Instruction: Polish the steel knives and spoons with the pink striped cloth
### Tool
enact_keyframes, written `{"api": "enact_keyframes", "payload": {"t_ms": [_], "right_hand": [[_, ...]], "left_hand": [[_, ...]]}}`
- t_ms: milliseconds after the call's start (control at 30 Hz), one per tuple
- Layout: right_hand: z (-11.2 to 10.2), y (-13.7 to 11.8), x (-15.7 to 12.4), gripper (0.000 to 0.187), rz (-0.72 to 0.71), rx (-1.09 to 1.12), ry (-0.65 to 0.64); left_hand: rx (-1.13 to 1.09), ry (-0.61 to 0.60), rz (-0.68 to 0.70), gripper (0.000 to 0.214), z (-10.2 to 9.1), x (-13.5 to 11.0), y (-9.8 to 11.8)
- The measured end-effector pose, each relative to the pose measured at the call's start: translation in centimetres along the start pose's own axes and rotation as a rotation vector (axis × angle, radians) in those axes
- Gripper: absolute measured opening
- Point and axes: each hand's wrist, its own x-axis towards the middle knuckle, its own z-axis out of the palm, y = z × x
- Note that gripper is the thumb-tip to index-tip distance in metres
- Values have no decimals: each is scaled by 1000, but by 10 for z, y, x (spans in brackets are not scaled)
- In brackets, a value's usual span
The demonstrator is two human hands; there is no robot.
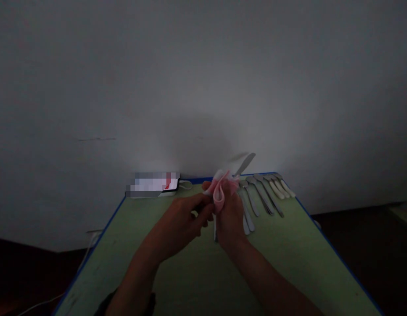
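A pink-and-white cloth (219, 191) is bunched in my right hand (232, 217), whose fingers wrap round it. Out of the cloth's upper right side sticks the bare blade of a table knife (246, 163), tilted up toward the wall. My left hand (192, 215) is closed at the cloth's left side, in line with the blade, and appears to grip the knife's handle, which fingers and cloth hide. Just right of my right hand, a spoon (250, 199) and other metal cutlery handles (248, 224) lie on the table, partly covered by that hand.
The pale green table (190, 276) has a blue edge and stands against a grey wall (203, 87). A phone with a lit screen (153, 183) rests at the back left, beside a white cable loop (185, 185). Several metal utensils (264, 195) and white-handled pieces (279, 188) lie back right.
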Motion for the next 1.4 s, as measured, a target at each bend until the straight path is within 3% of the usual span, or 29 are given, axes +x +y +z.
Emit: {"api": "enact_keyframes", "payload": {"t_ms": [167,400,733,900,1000,1067,1200,1400], "right_hand": [[-2,1,1,41,-22,-61,-15],[-3,11,8,45,41,-63,-36],[-4,7,9,40,12,-34,-20],[-17,-17,32,35,-62,54,138],[-20,-24,36,31,-173,108,220],[-16,-21,29,32,-174,61,205],[-1,-4,4,34,-24,-38,72],[3,-5,2,37,-28,-33,12]], "left_hand": [[-21,-60,3,21,-2,2,-2],[104,90,-70,35,4,10,-6],[135,89,80,31,1,6,-1],[99,35,84,34,-6,-6,10],[82,11,68,32,1,-5,14],[72,35,48,31,9,0,14],[53,54,38,32,17,6,9],[141,-27,110,29,-1,-5,7]]}}
